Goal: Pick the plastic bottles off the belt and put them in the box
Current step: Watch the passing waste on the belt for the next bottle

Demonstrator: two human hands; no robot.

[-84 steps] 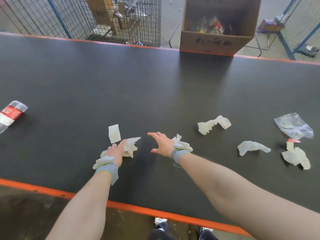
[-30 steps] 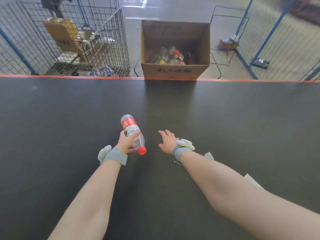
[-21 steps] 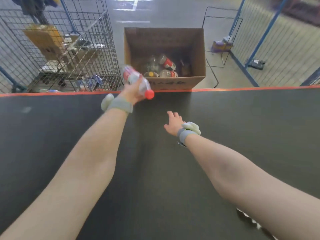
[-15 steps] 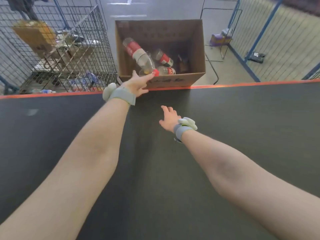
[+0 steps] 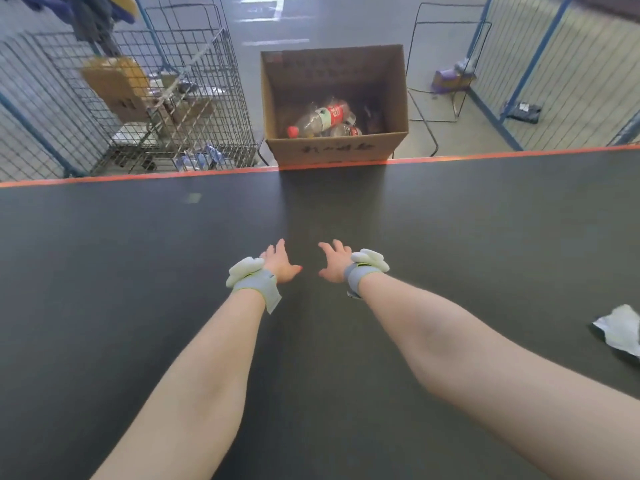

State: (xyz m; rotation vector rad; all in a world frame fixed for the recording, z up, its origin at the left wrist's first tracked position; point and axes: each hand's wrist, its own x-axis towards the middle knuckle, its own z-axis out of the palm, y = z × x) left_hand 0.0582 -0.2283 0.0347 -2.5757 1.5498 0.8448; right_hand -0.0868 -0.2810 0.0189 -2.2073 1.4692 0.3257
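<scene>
bottles boxed, hands empty, only scrap in reach

head view: bottles (image 5: pixel 320 121) lie in a loose pile at the bottom of the cardboard box (image 5: pixel 334 152), which stands on the floor against the far orange edge of the belt (image 5: pixel 138 271). the topmost one, with a red cap and red label, lies on its side across the others. no bottle shows on the belt anywhere in view. the left hand (image 5: pixel 278 263) and the right hand (image 5: pixel 334 261) hover side by side over the middle of the belt, fingers spread and relaxed, holding nothing; each wrist wears a grey strap (image 5: pixel 256 285) with a pale padded piece on it. a crumpled scrap of pale film (image 5: pixel 620 329) lies near the right edge of the belt, well apart from both hands. a wire cage (image 5: pixel 145 109) with cardboard inside stands to the left of the box.

the main risk, as i judge it, is a wrong pick: the film is the only thing near, and a quick grab at it would put waste in with the bottles. another is a miss: the box is set below the belt edge, so a bottle tossed from this far back could hit the near wall and drop to the floor or roll toward the cage. a bottle arriving from outside the view could also slip past if the gaze stays on the box.
</scene>
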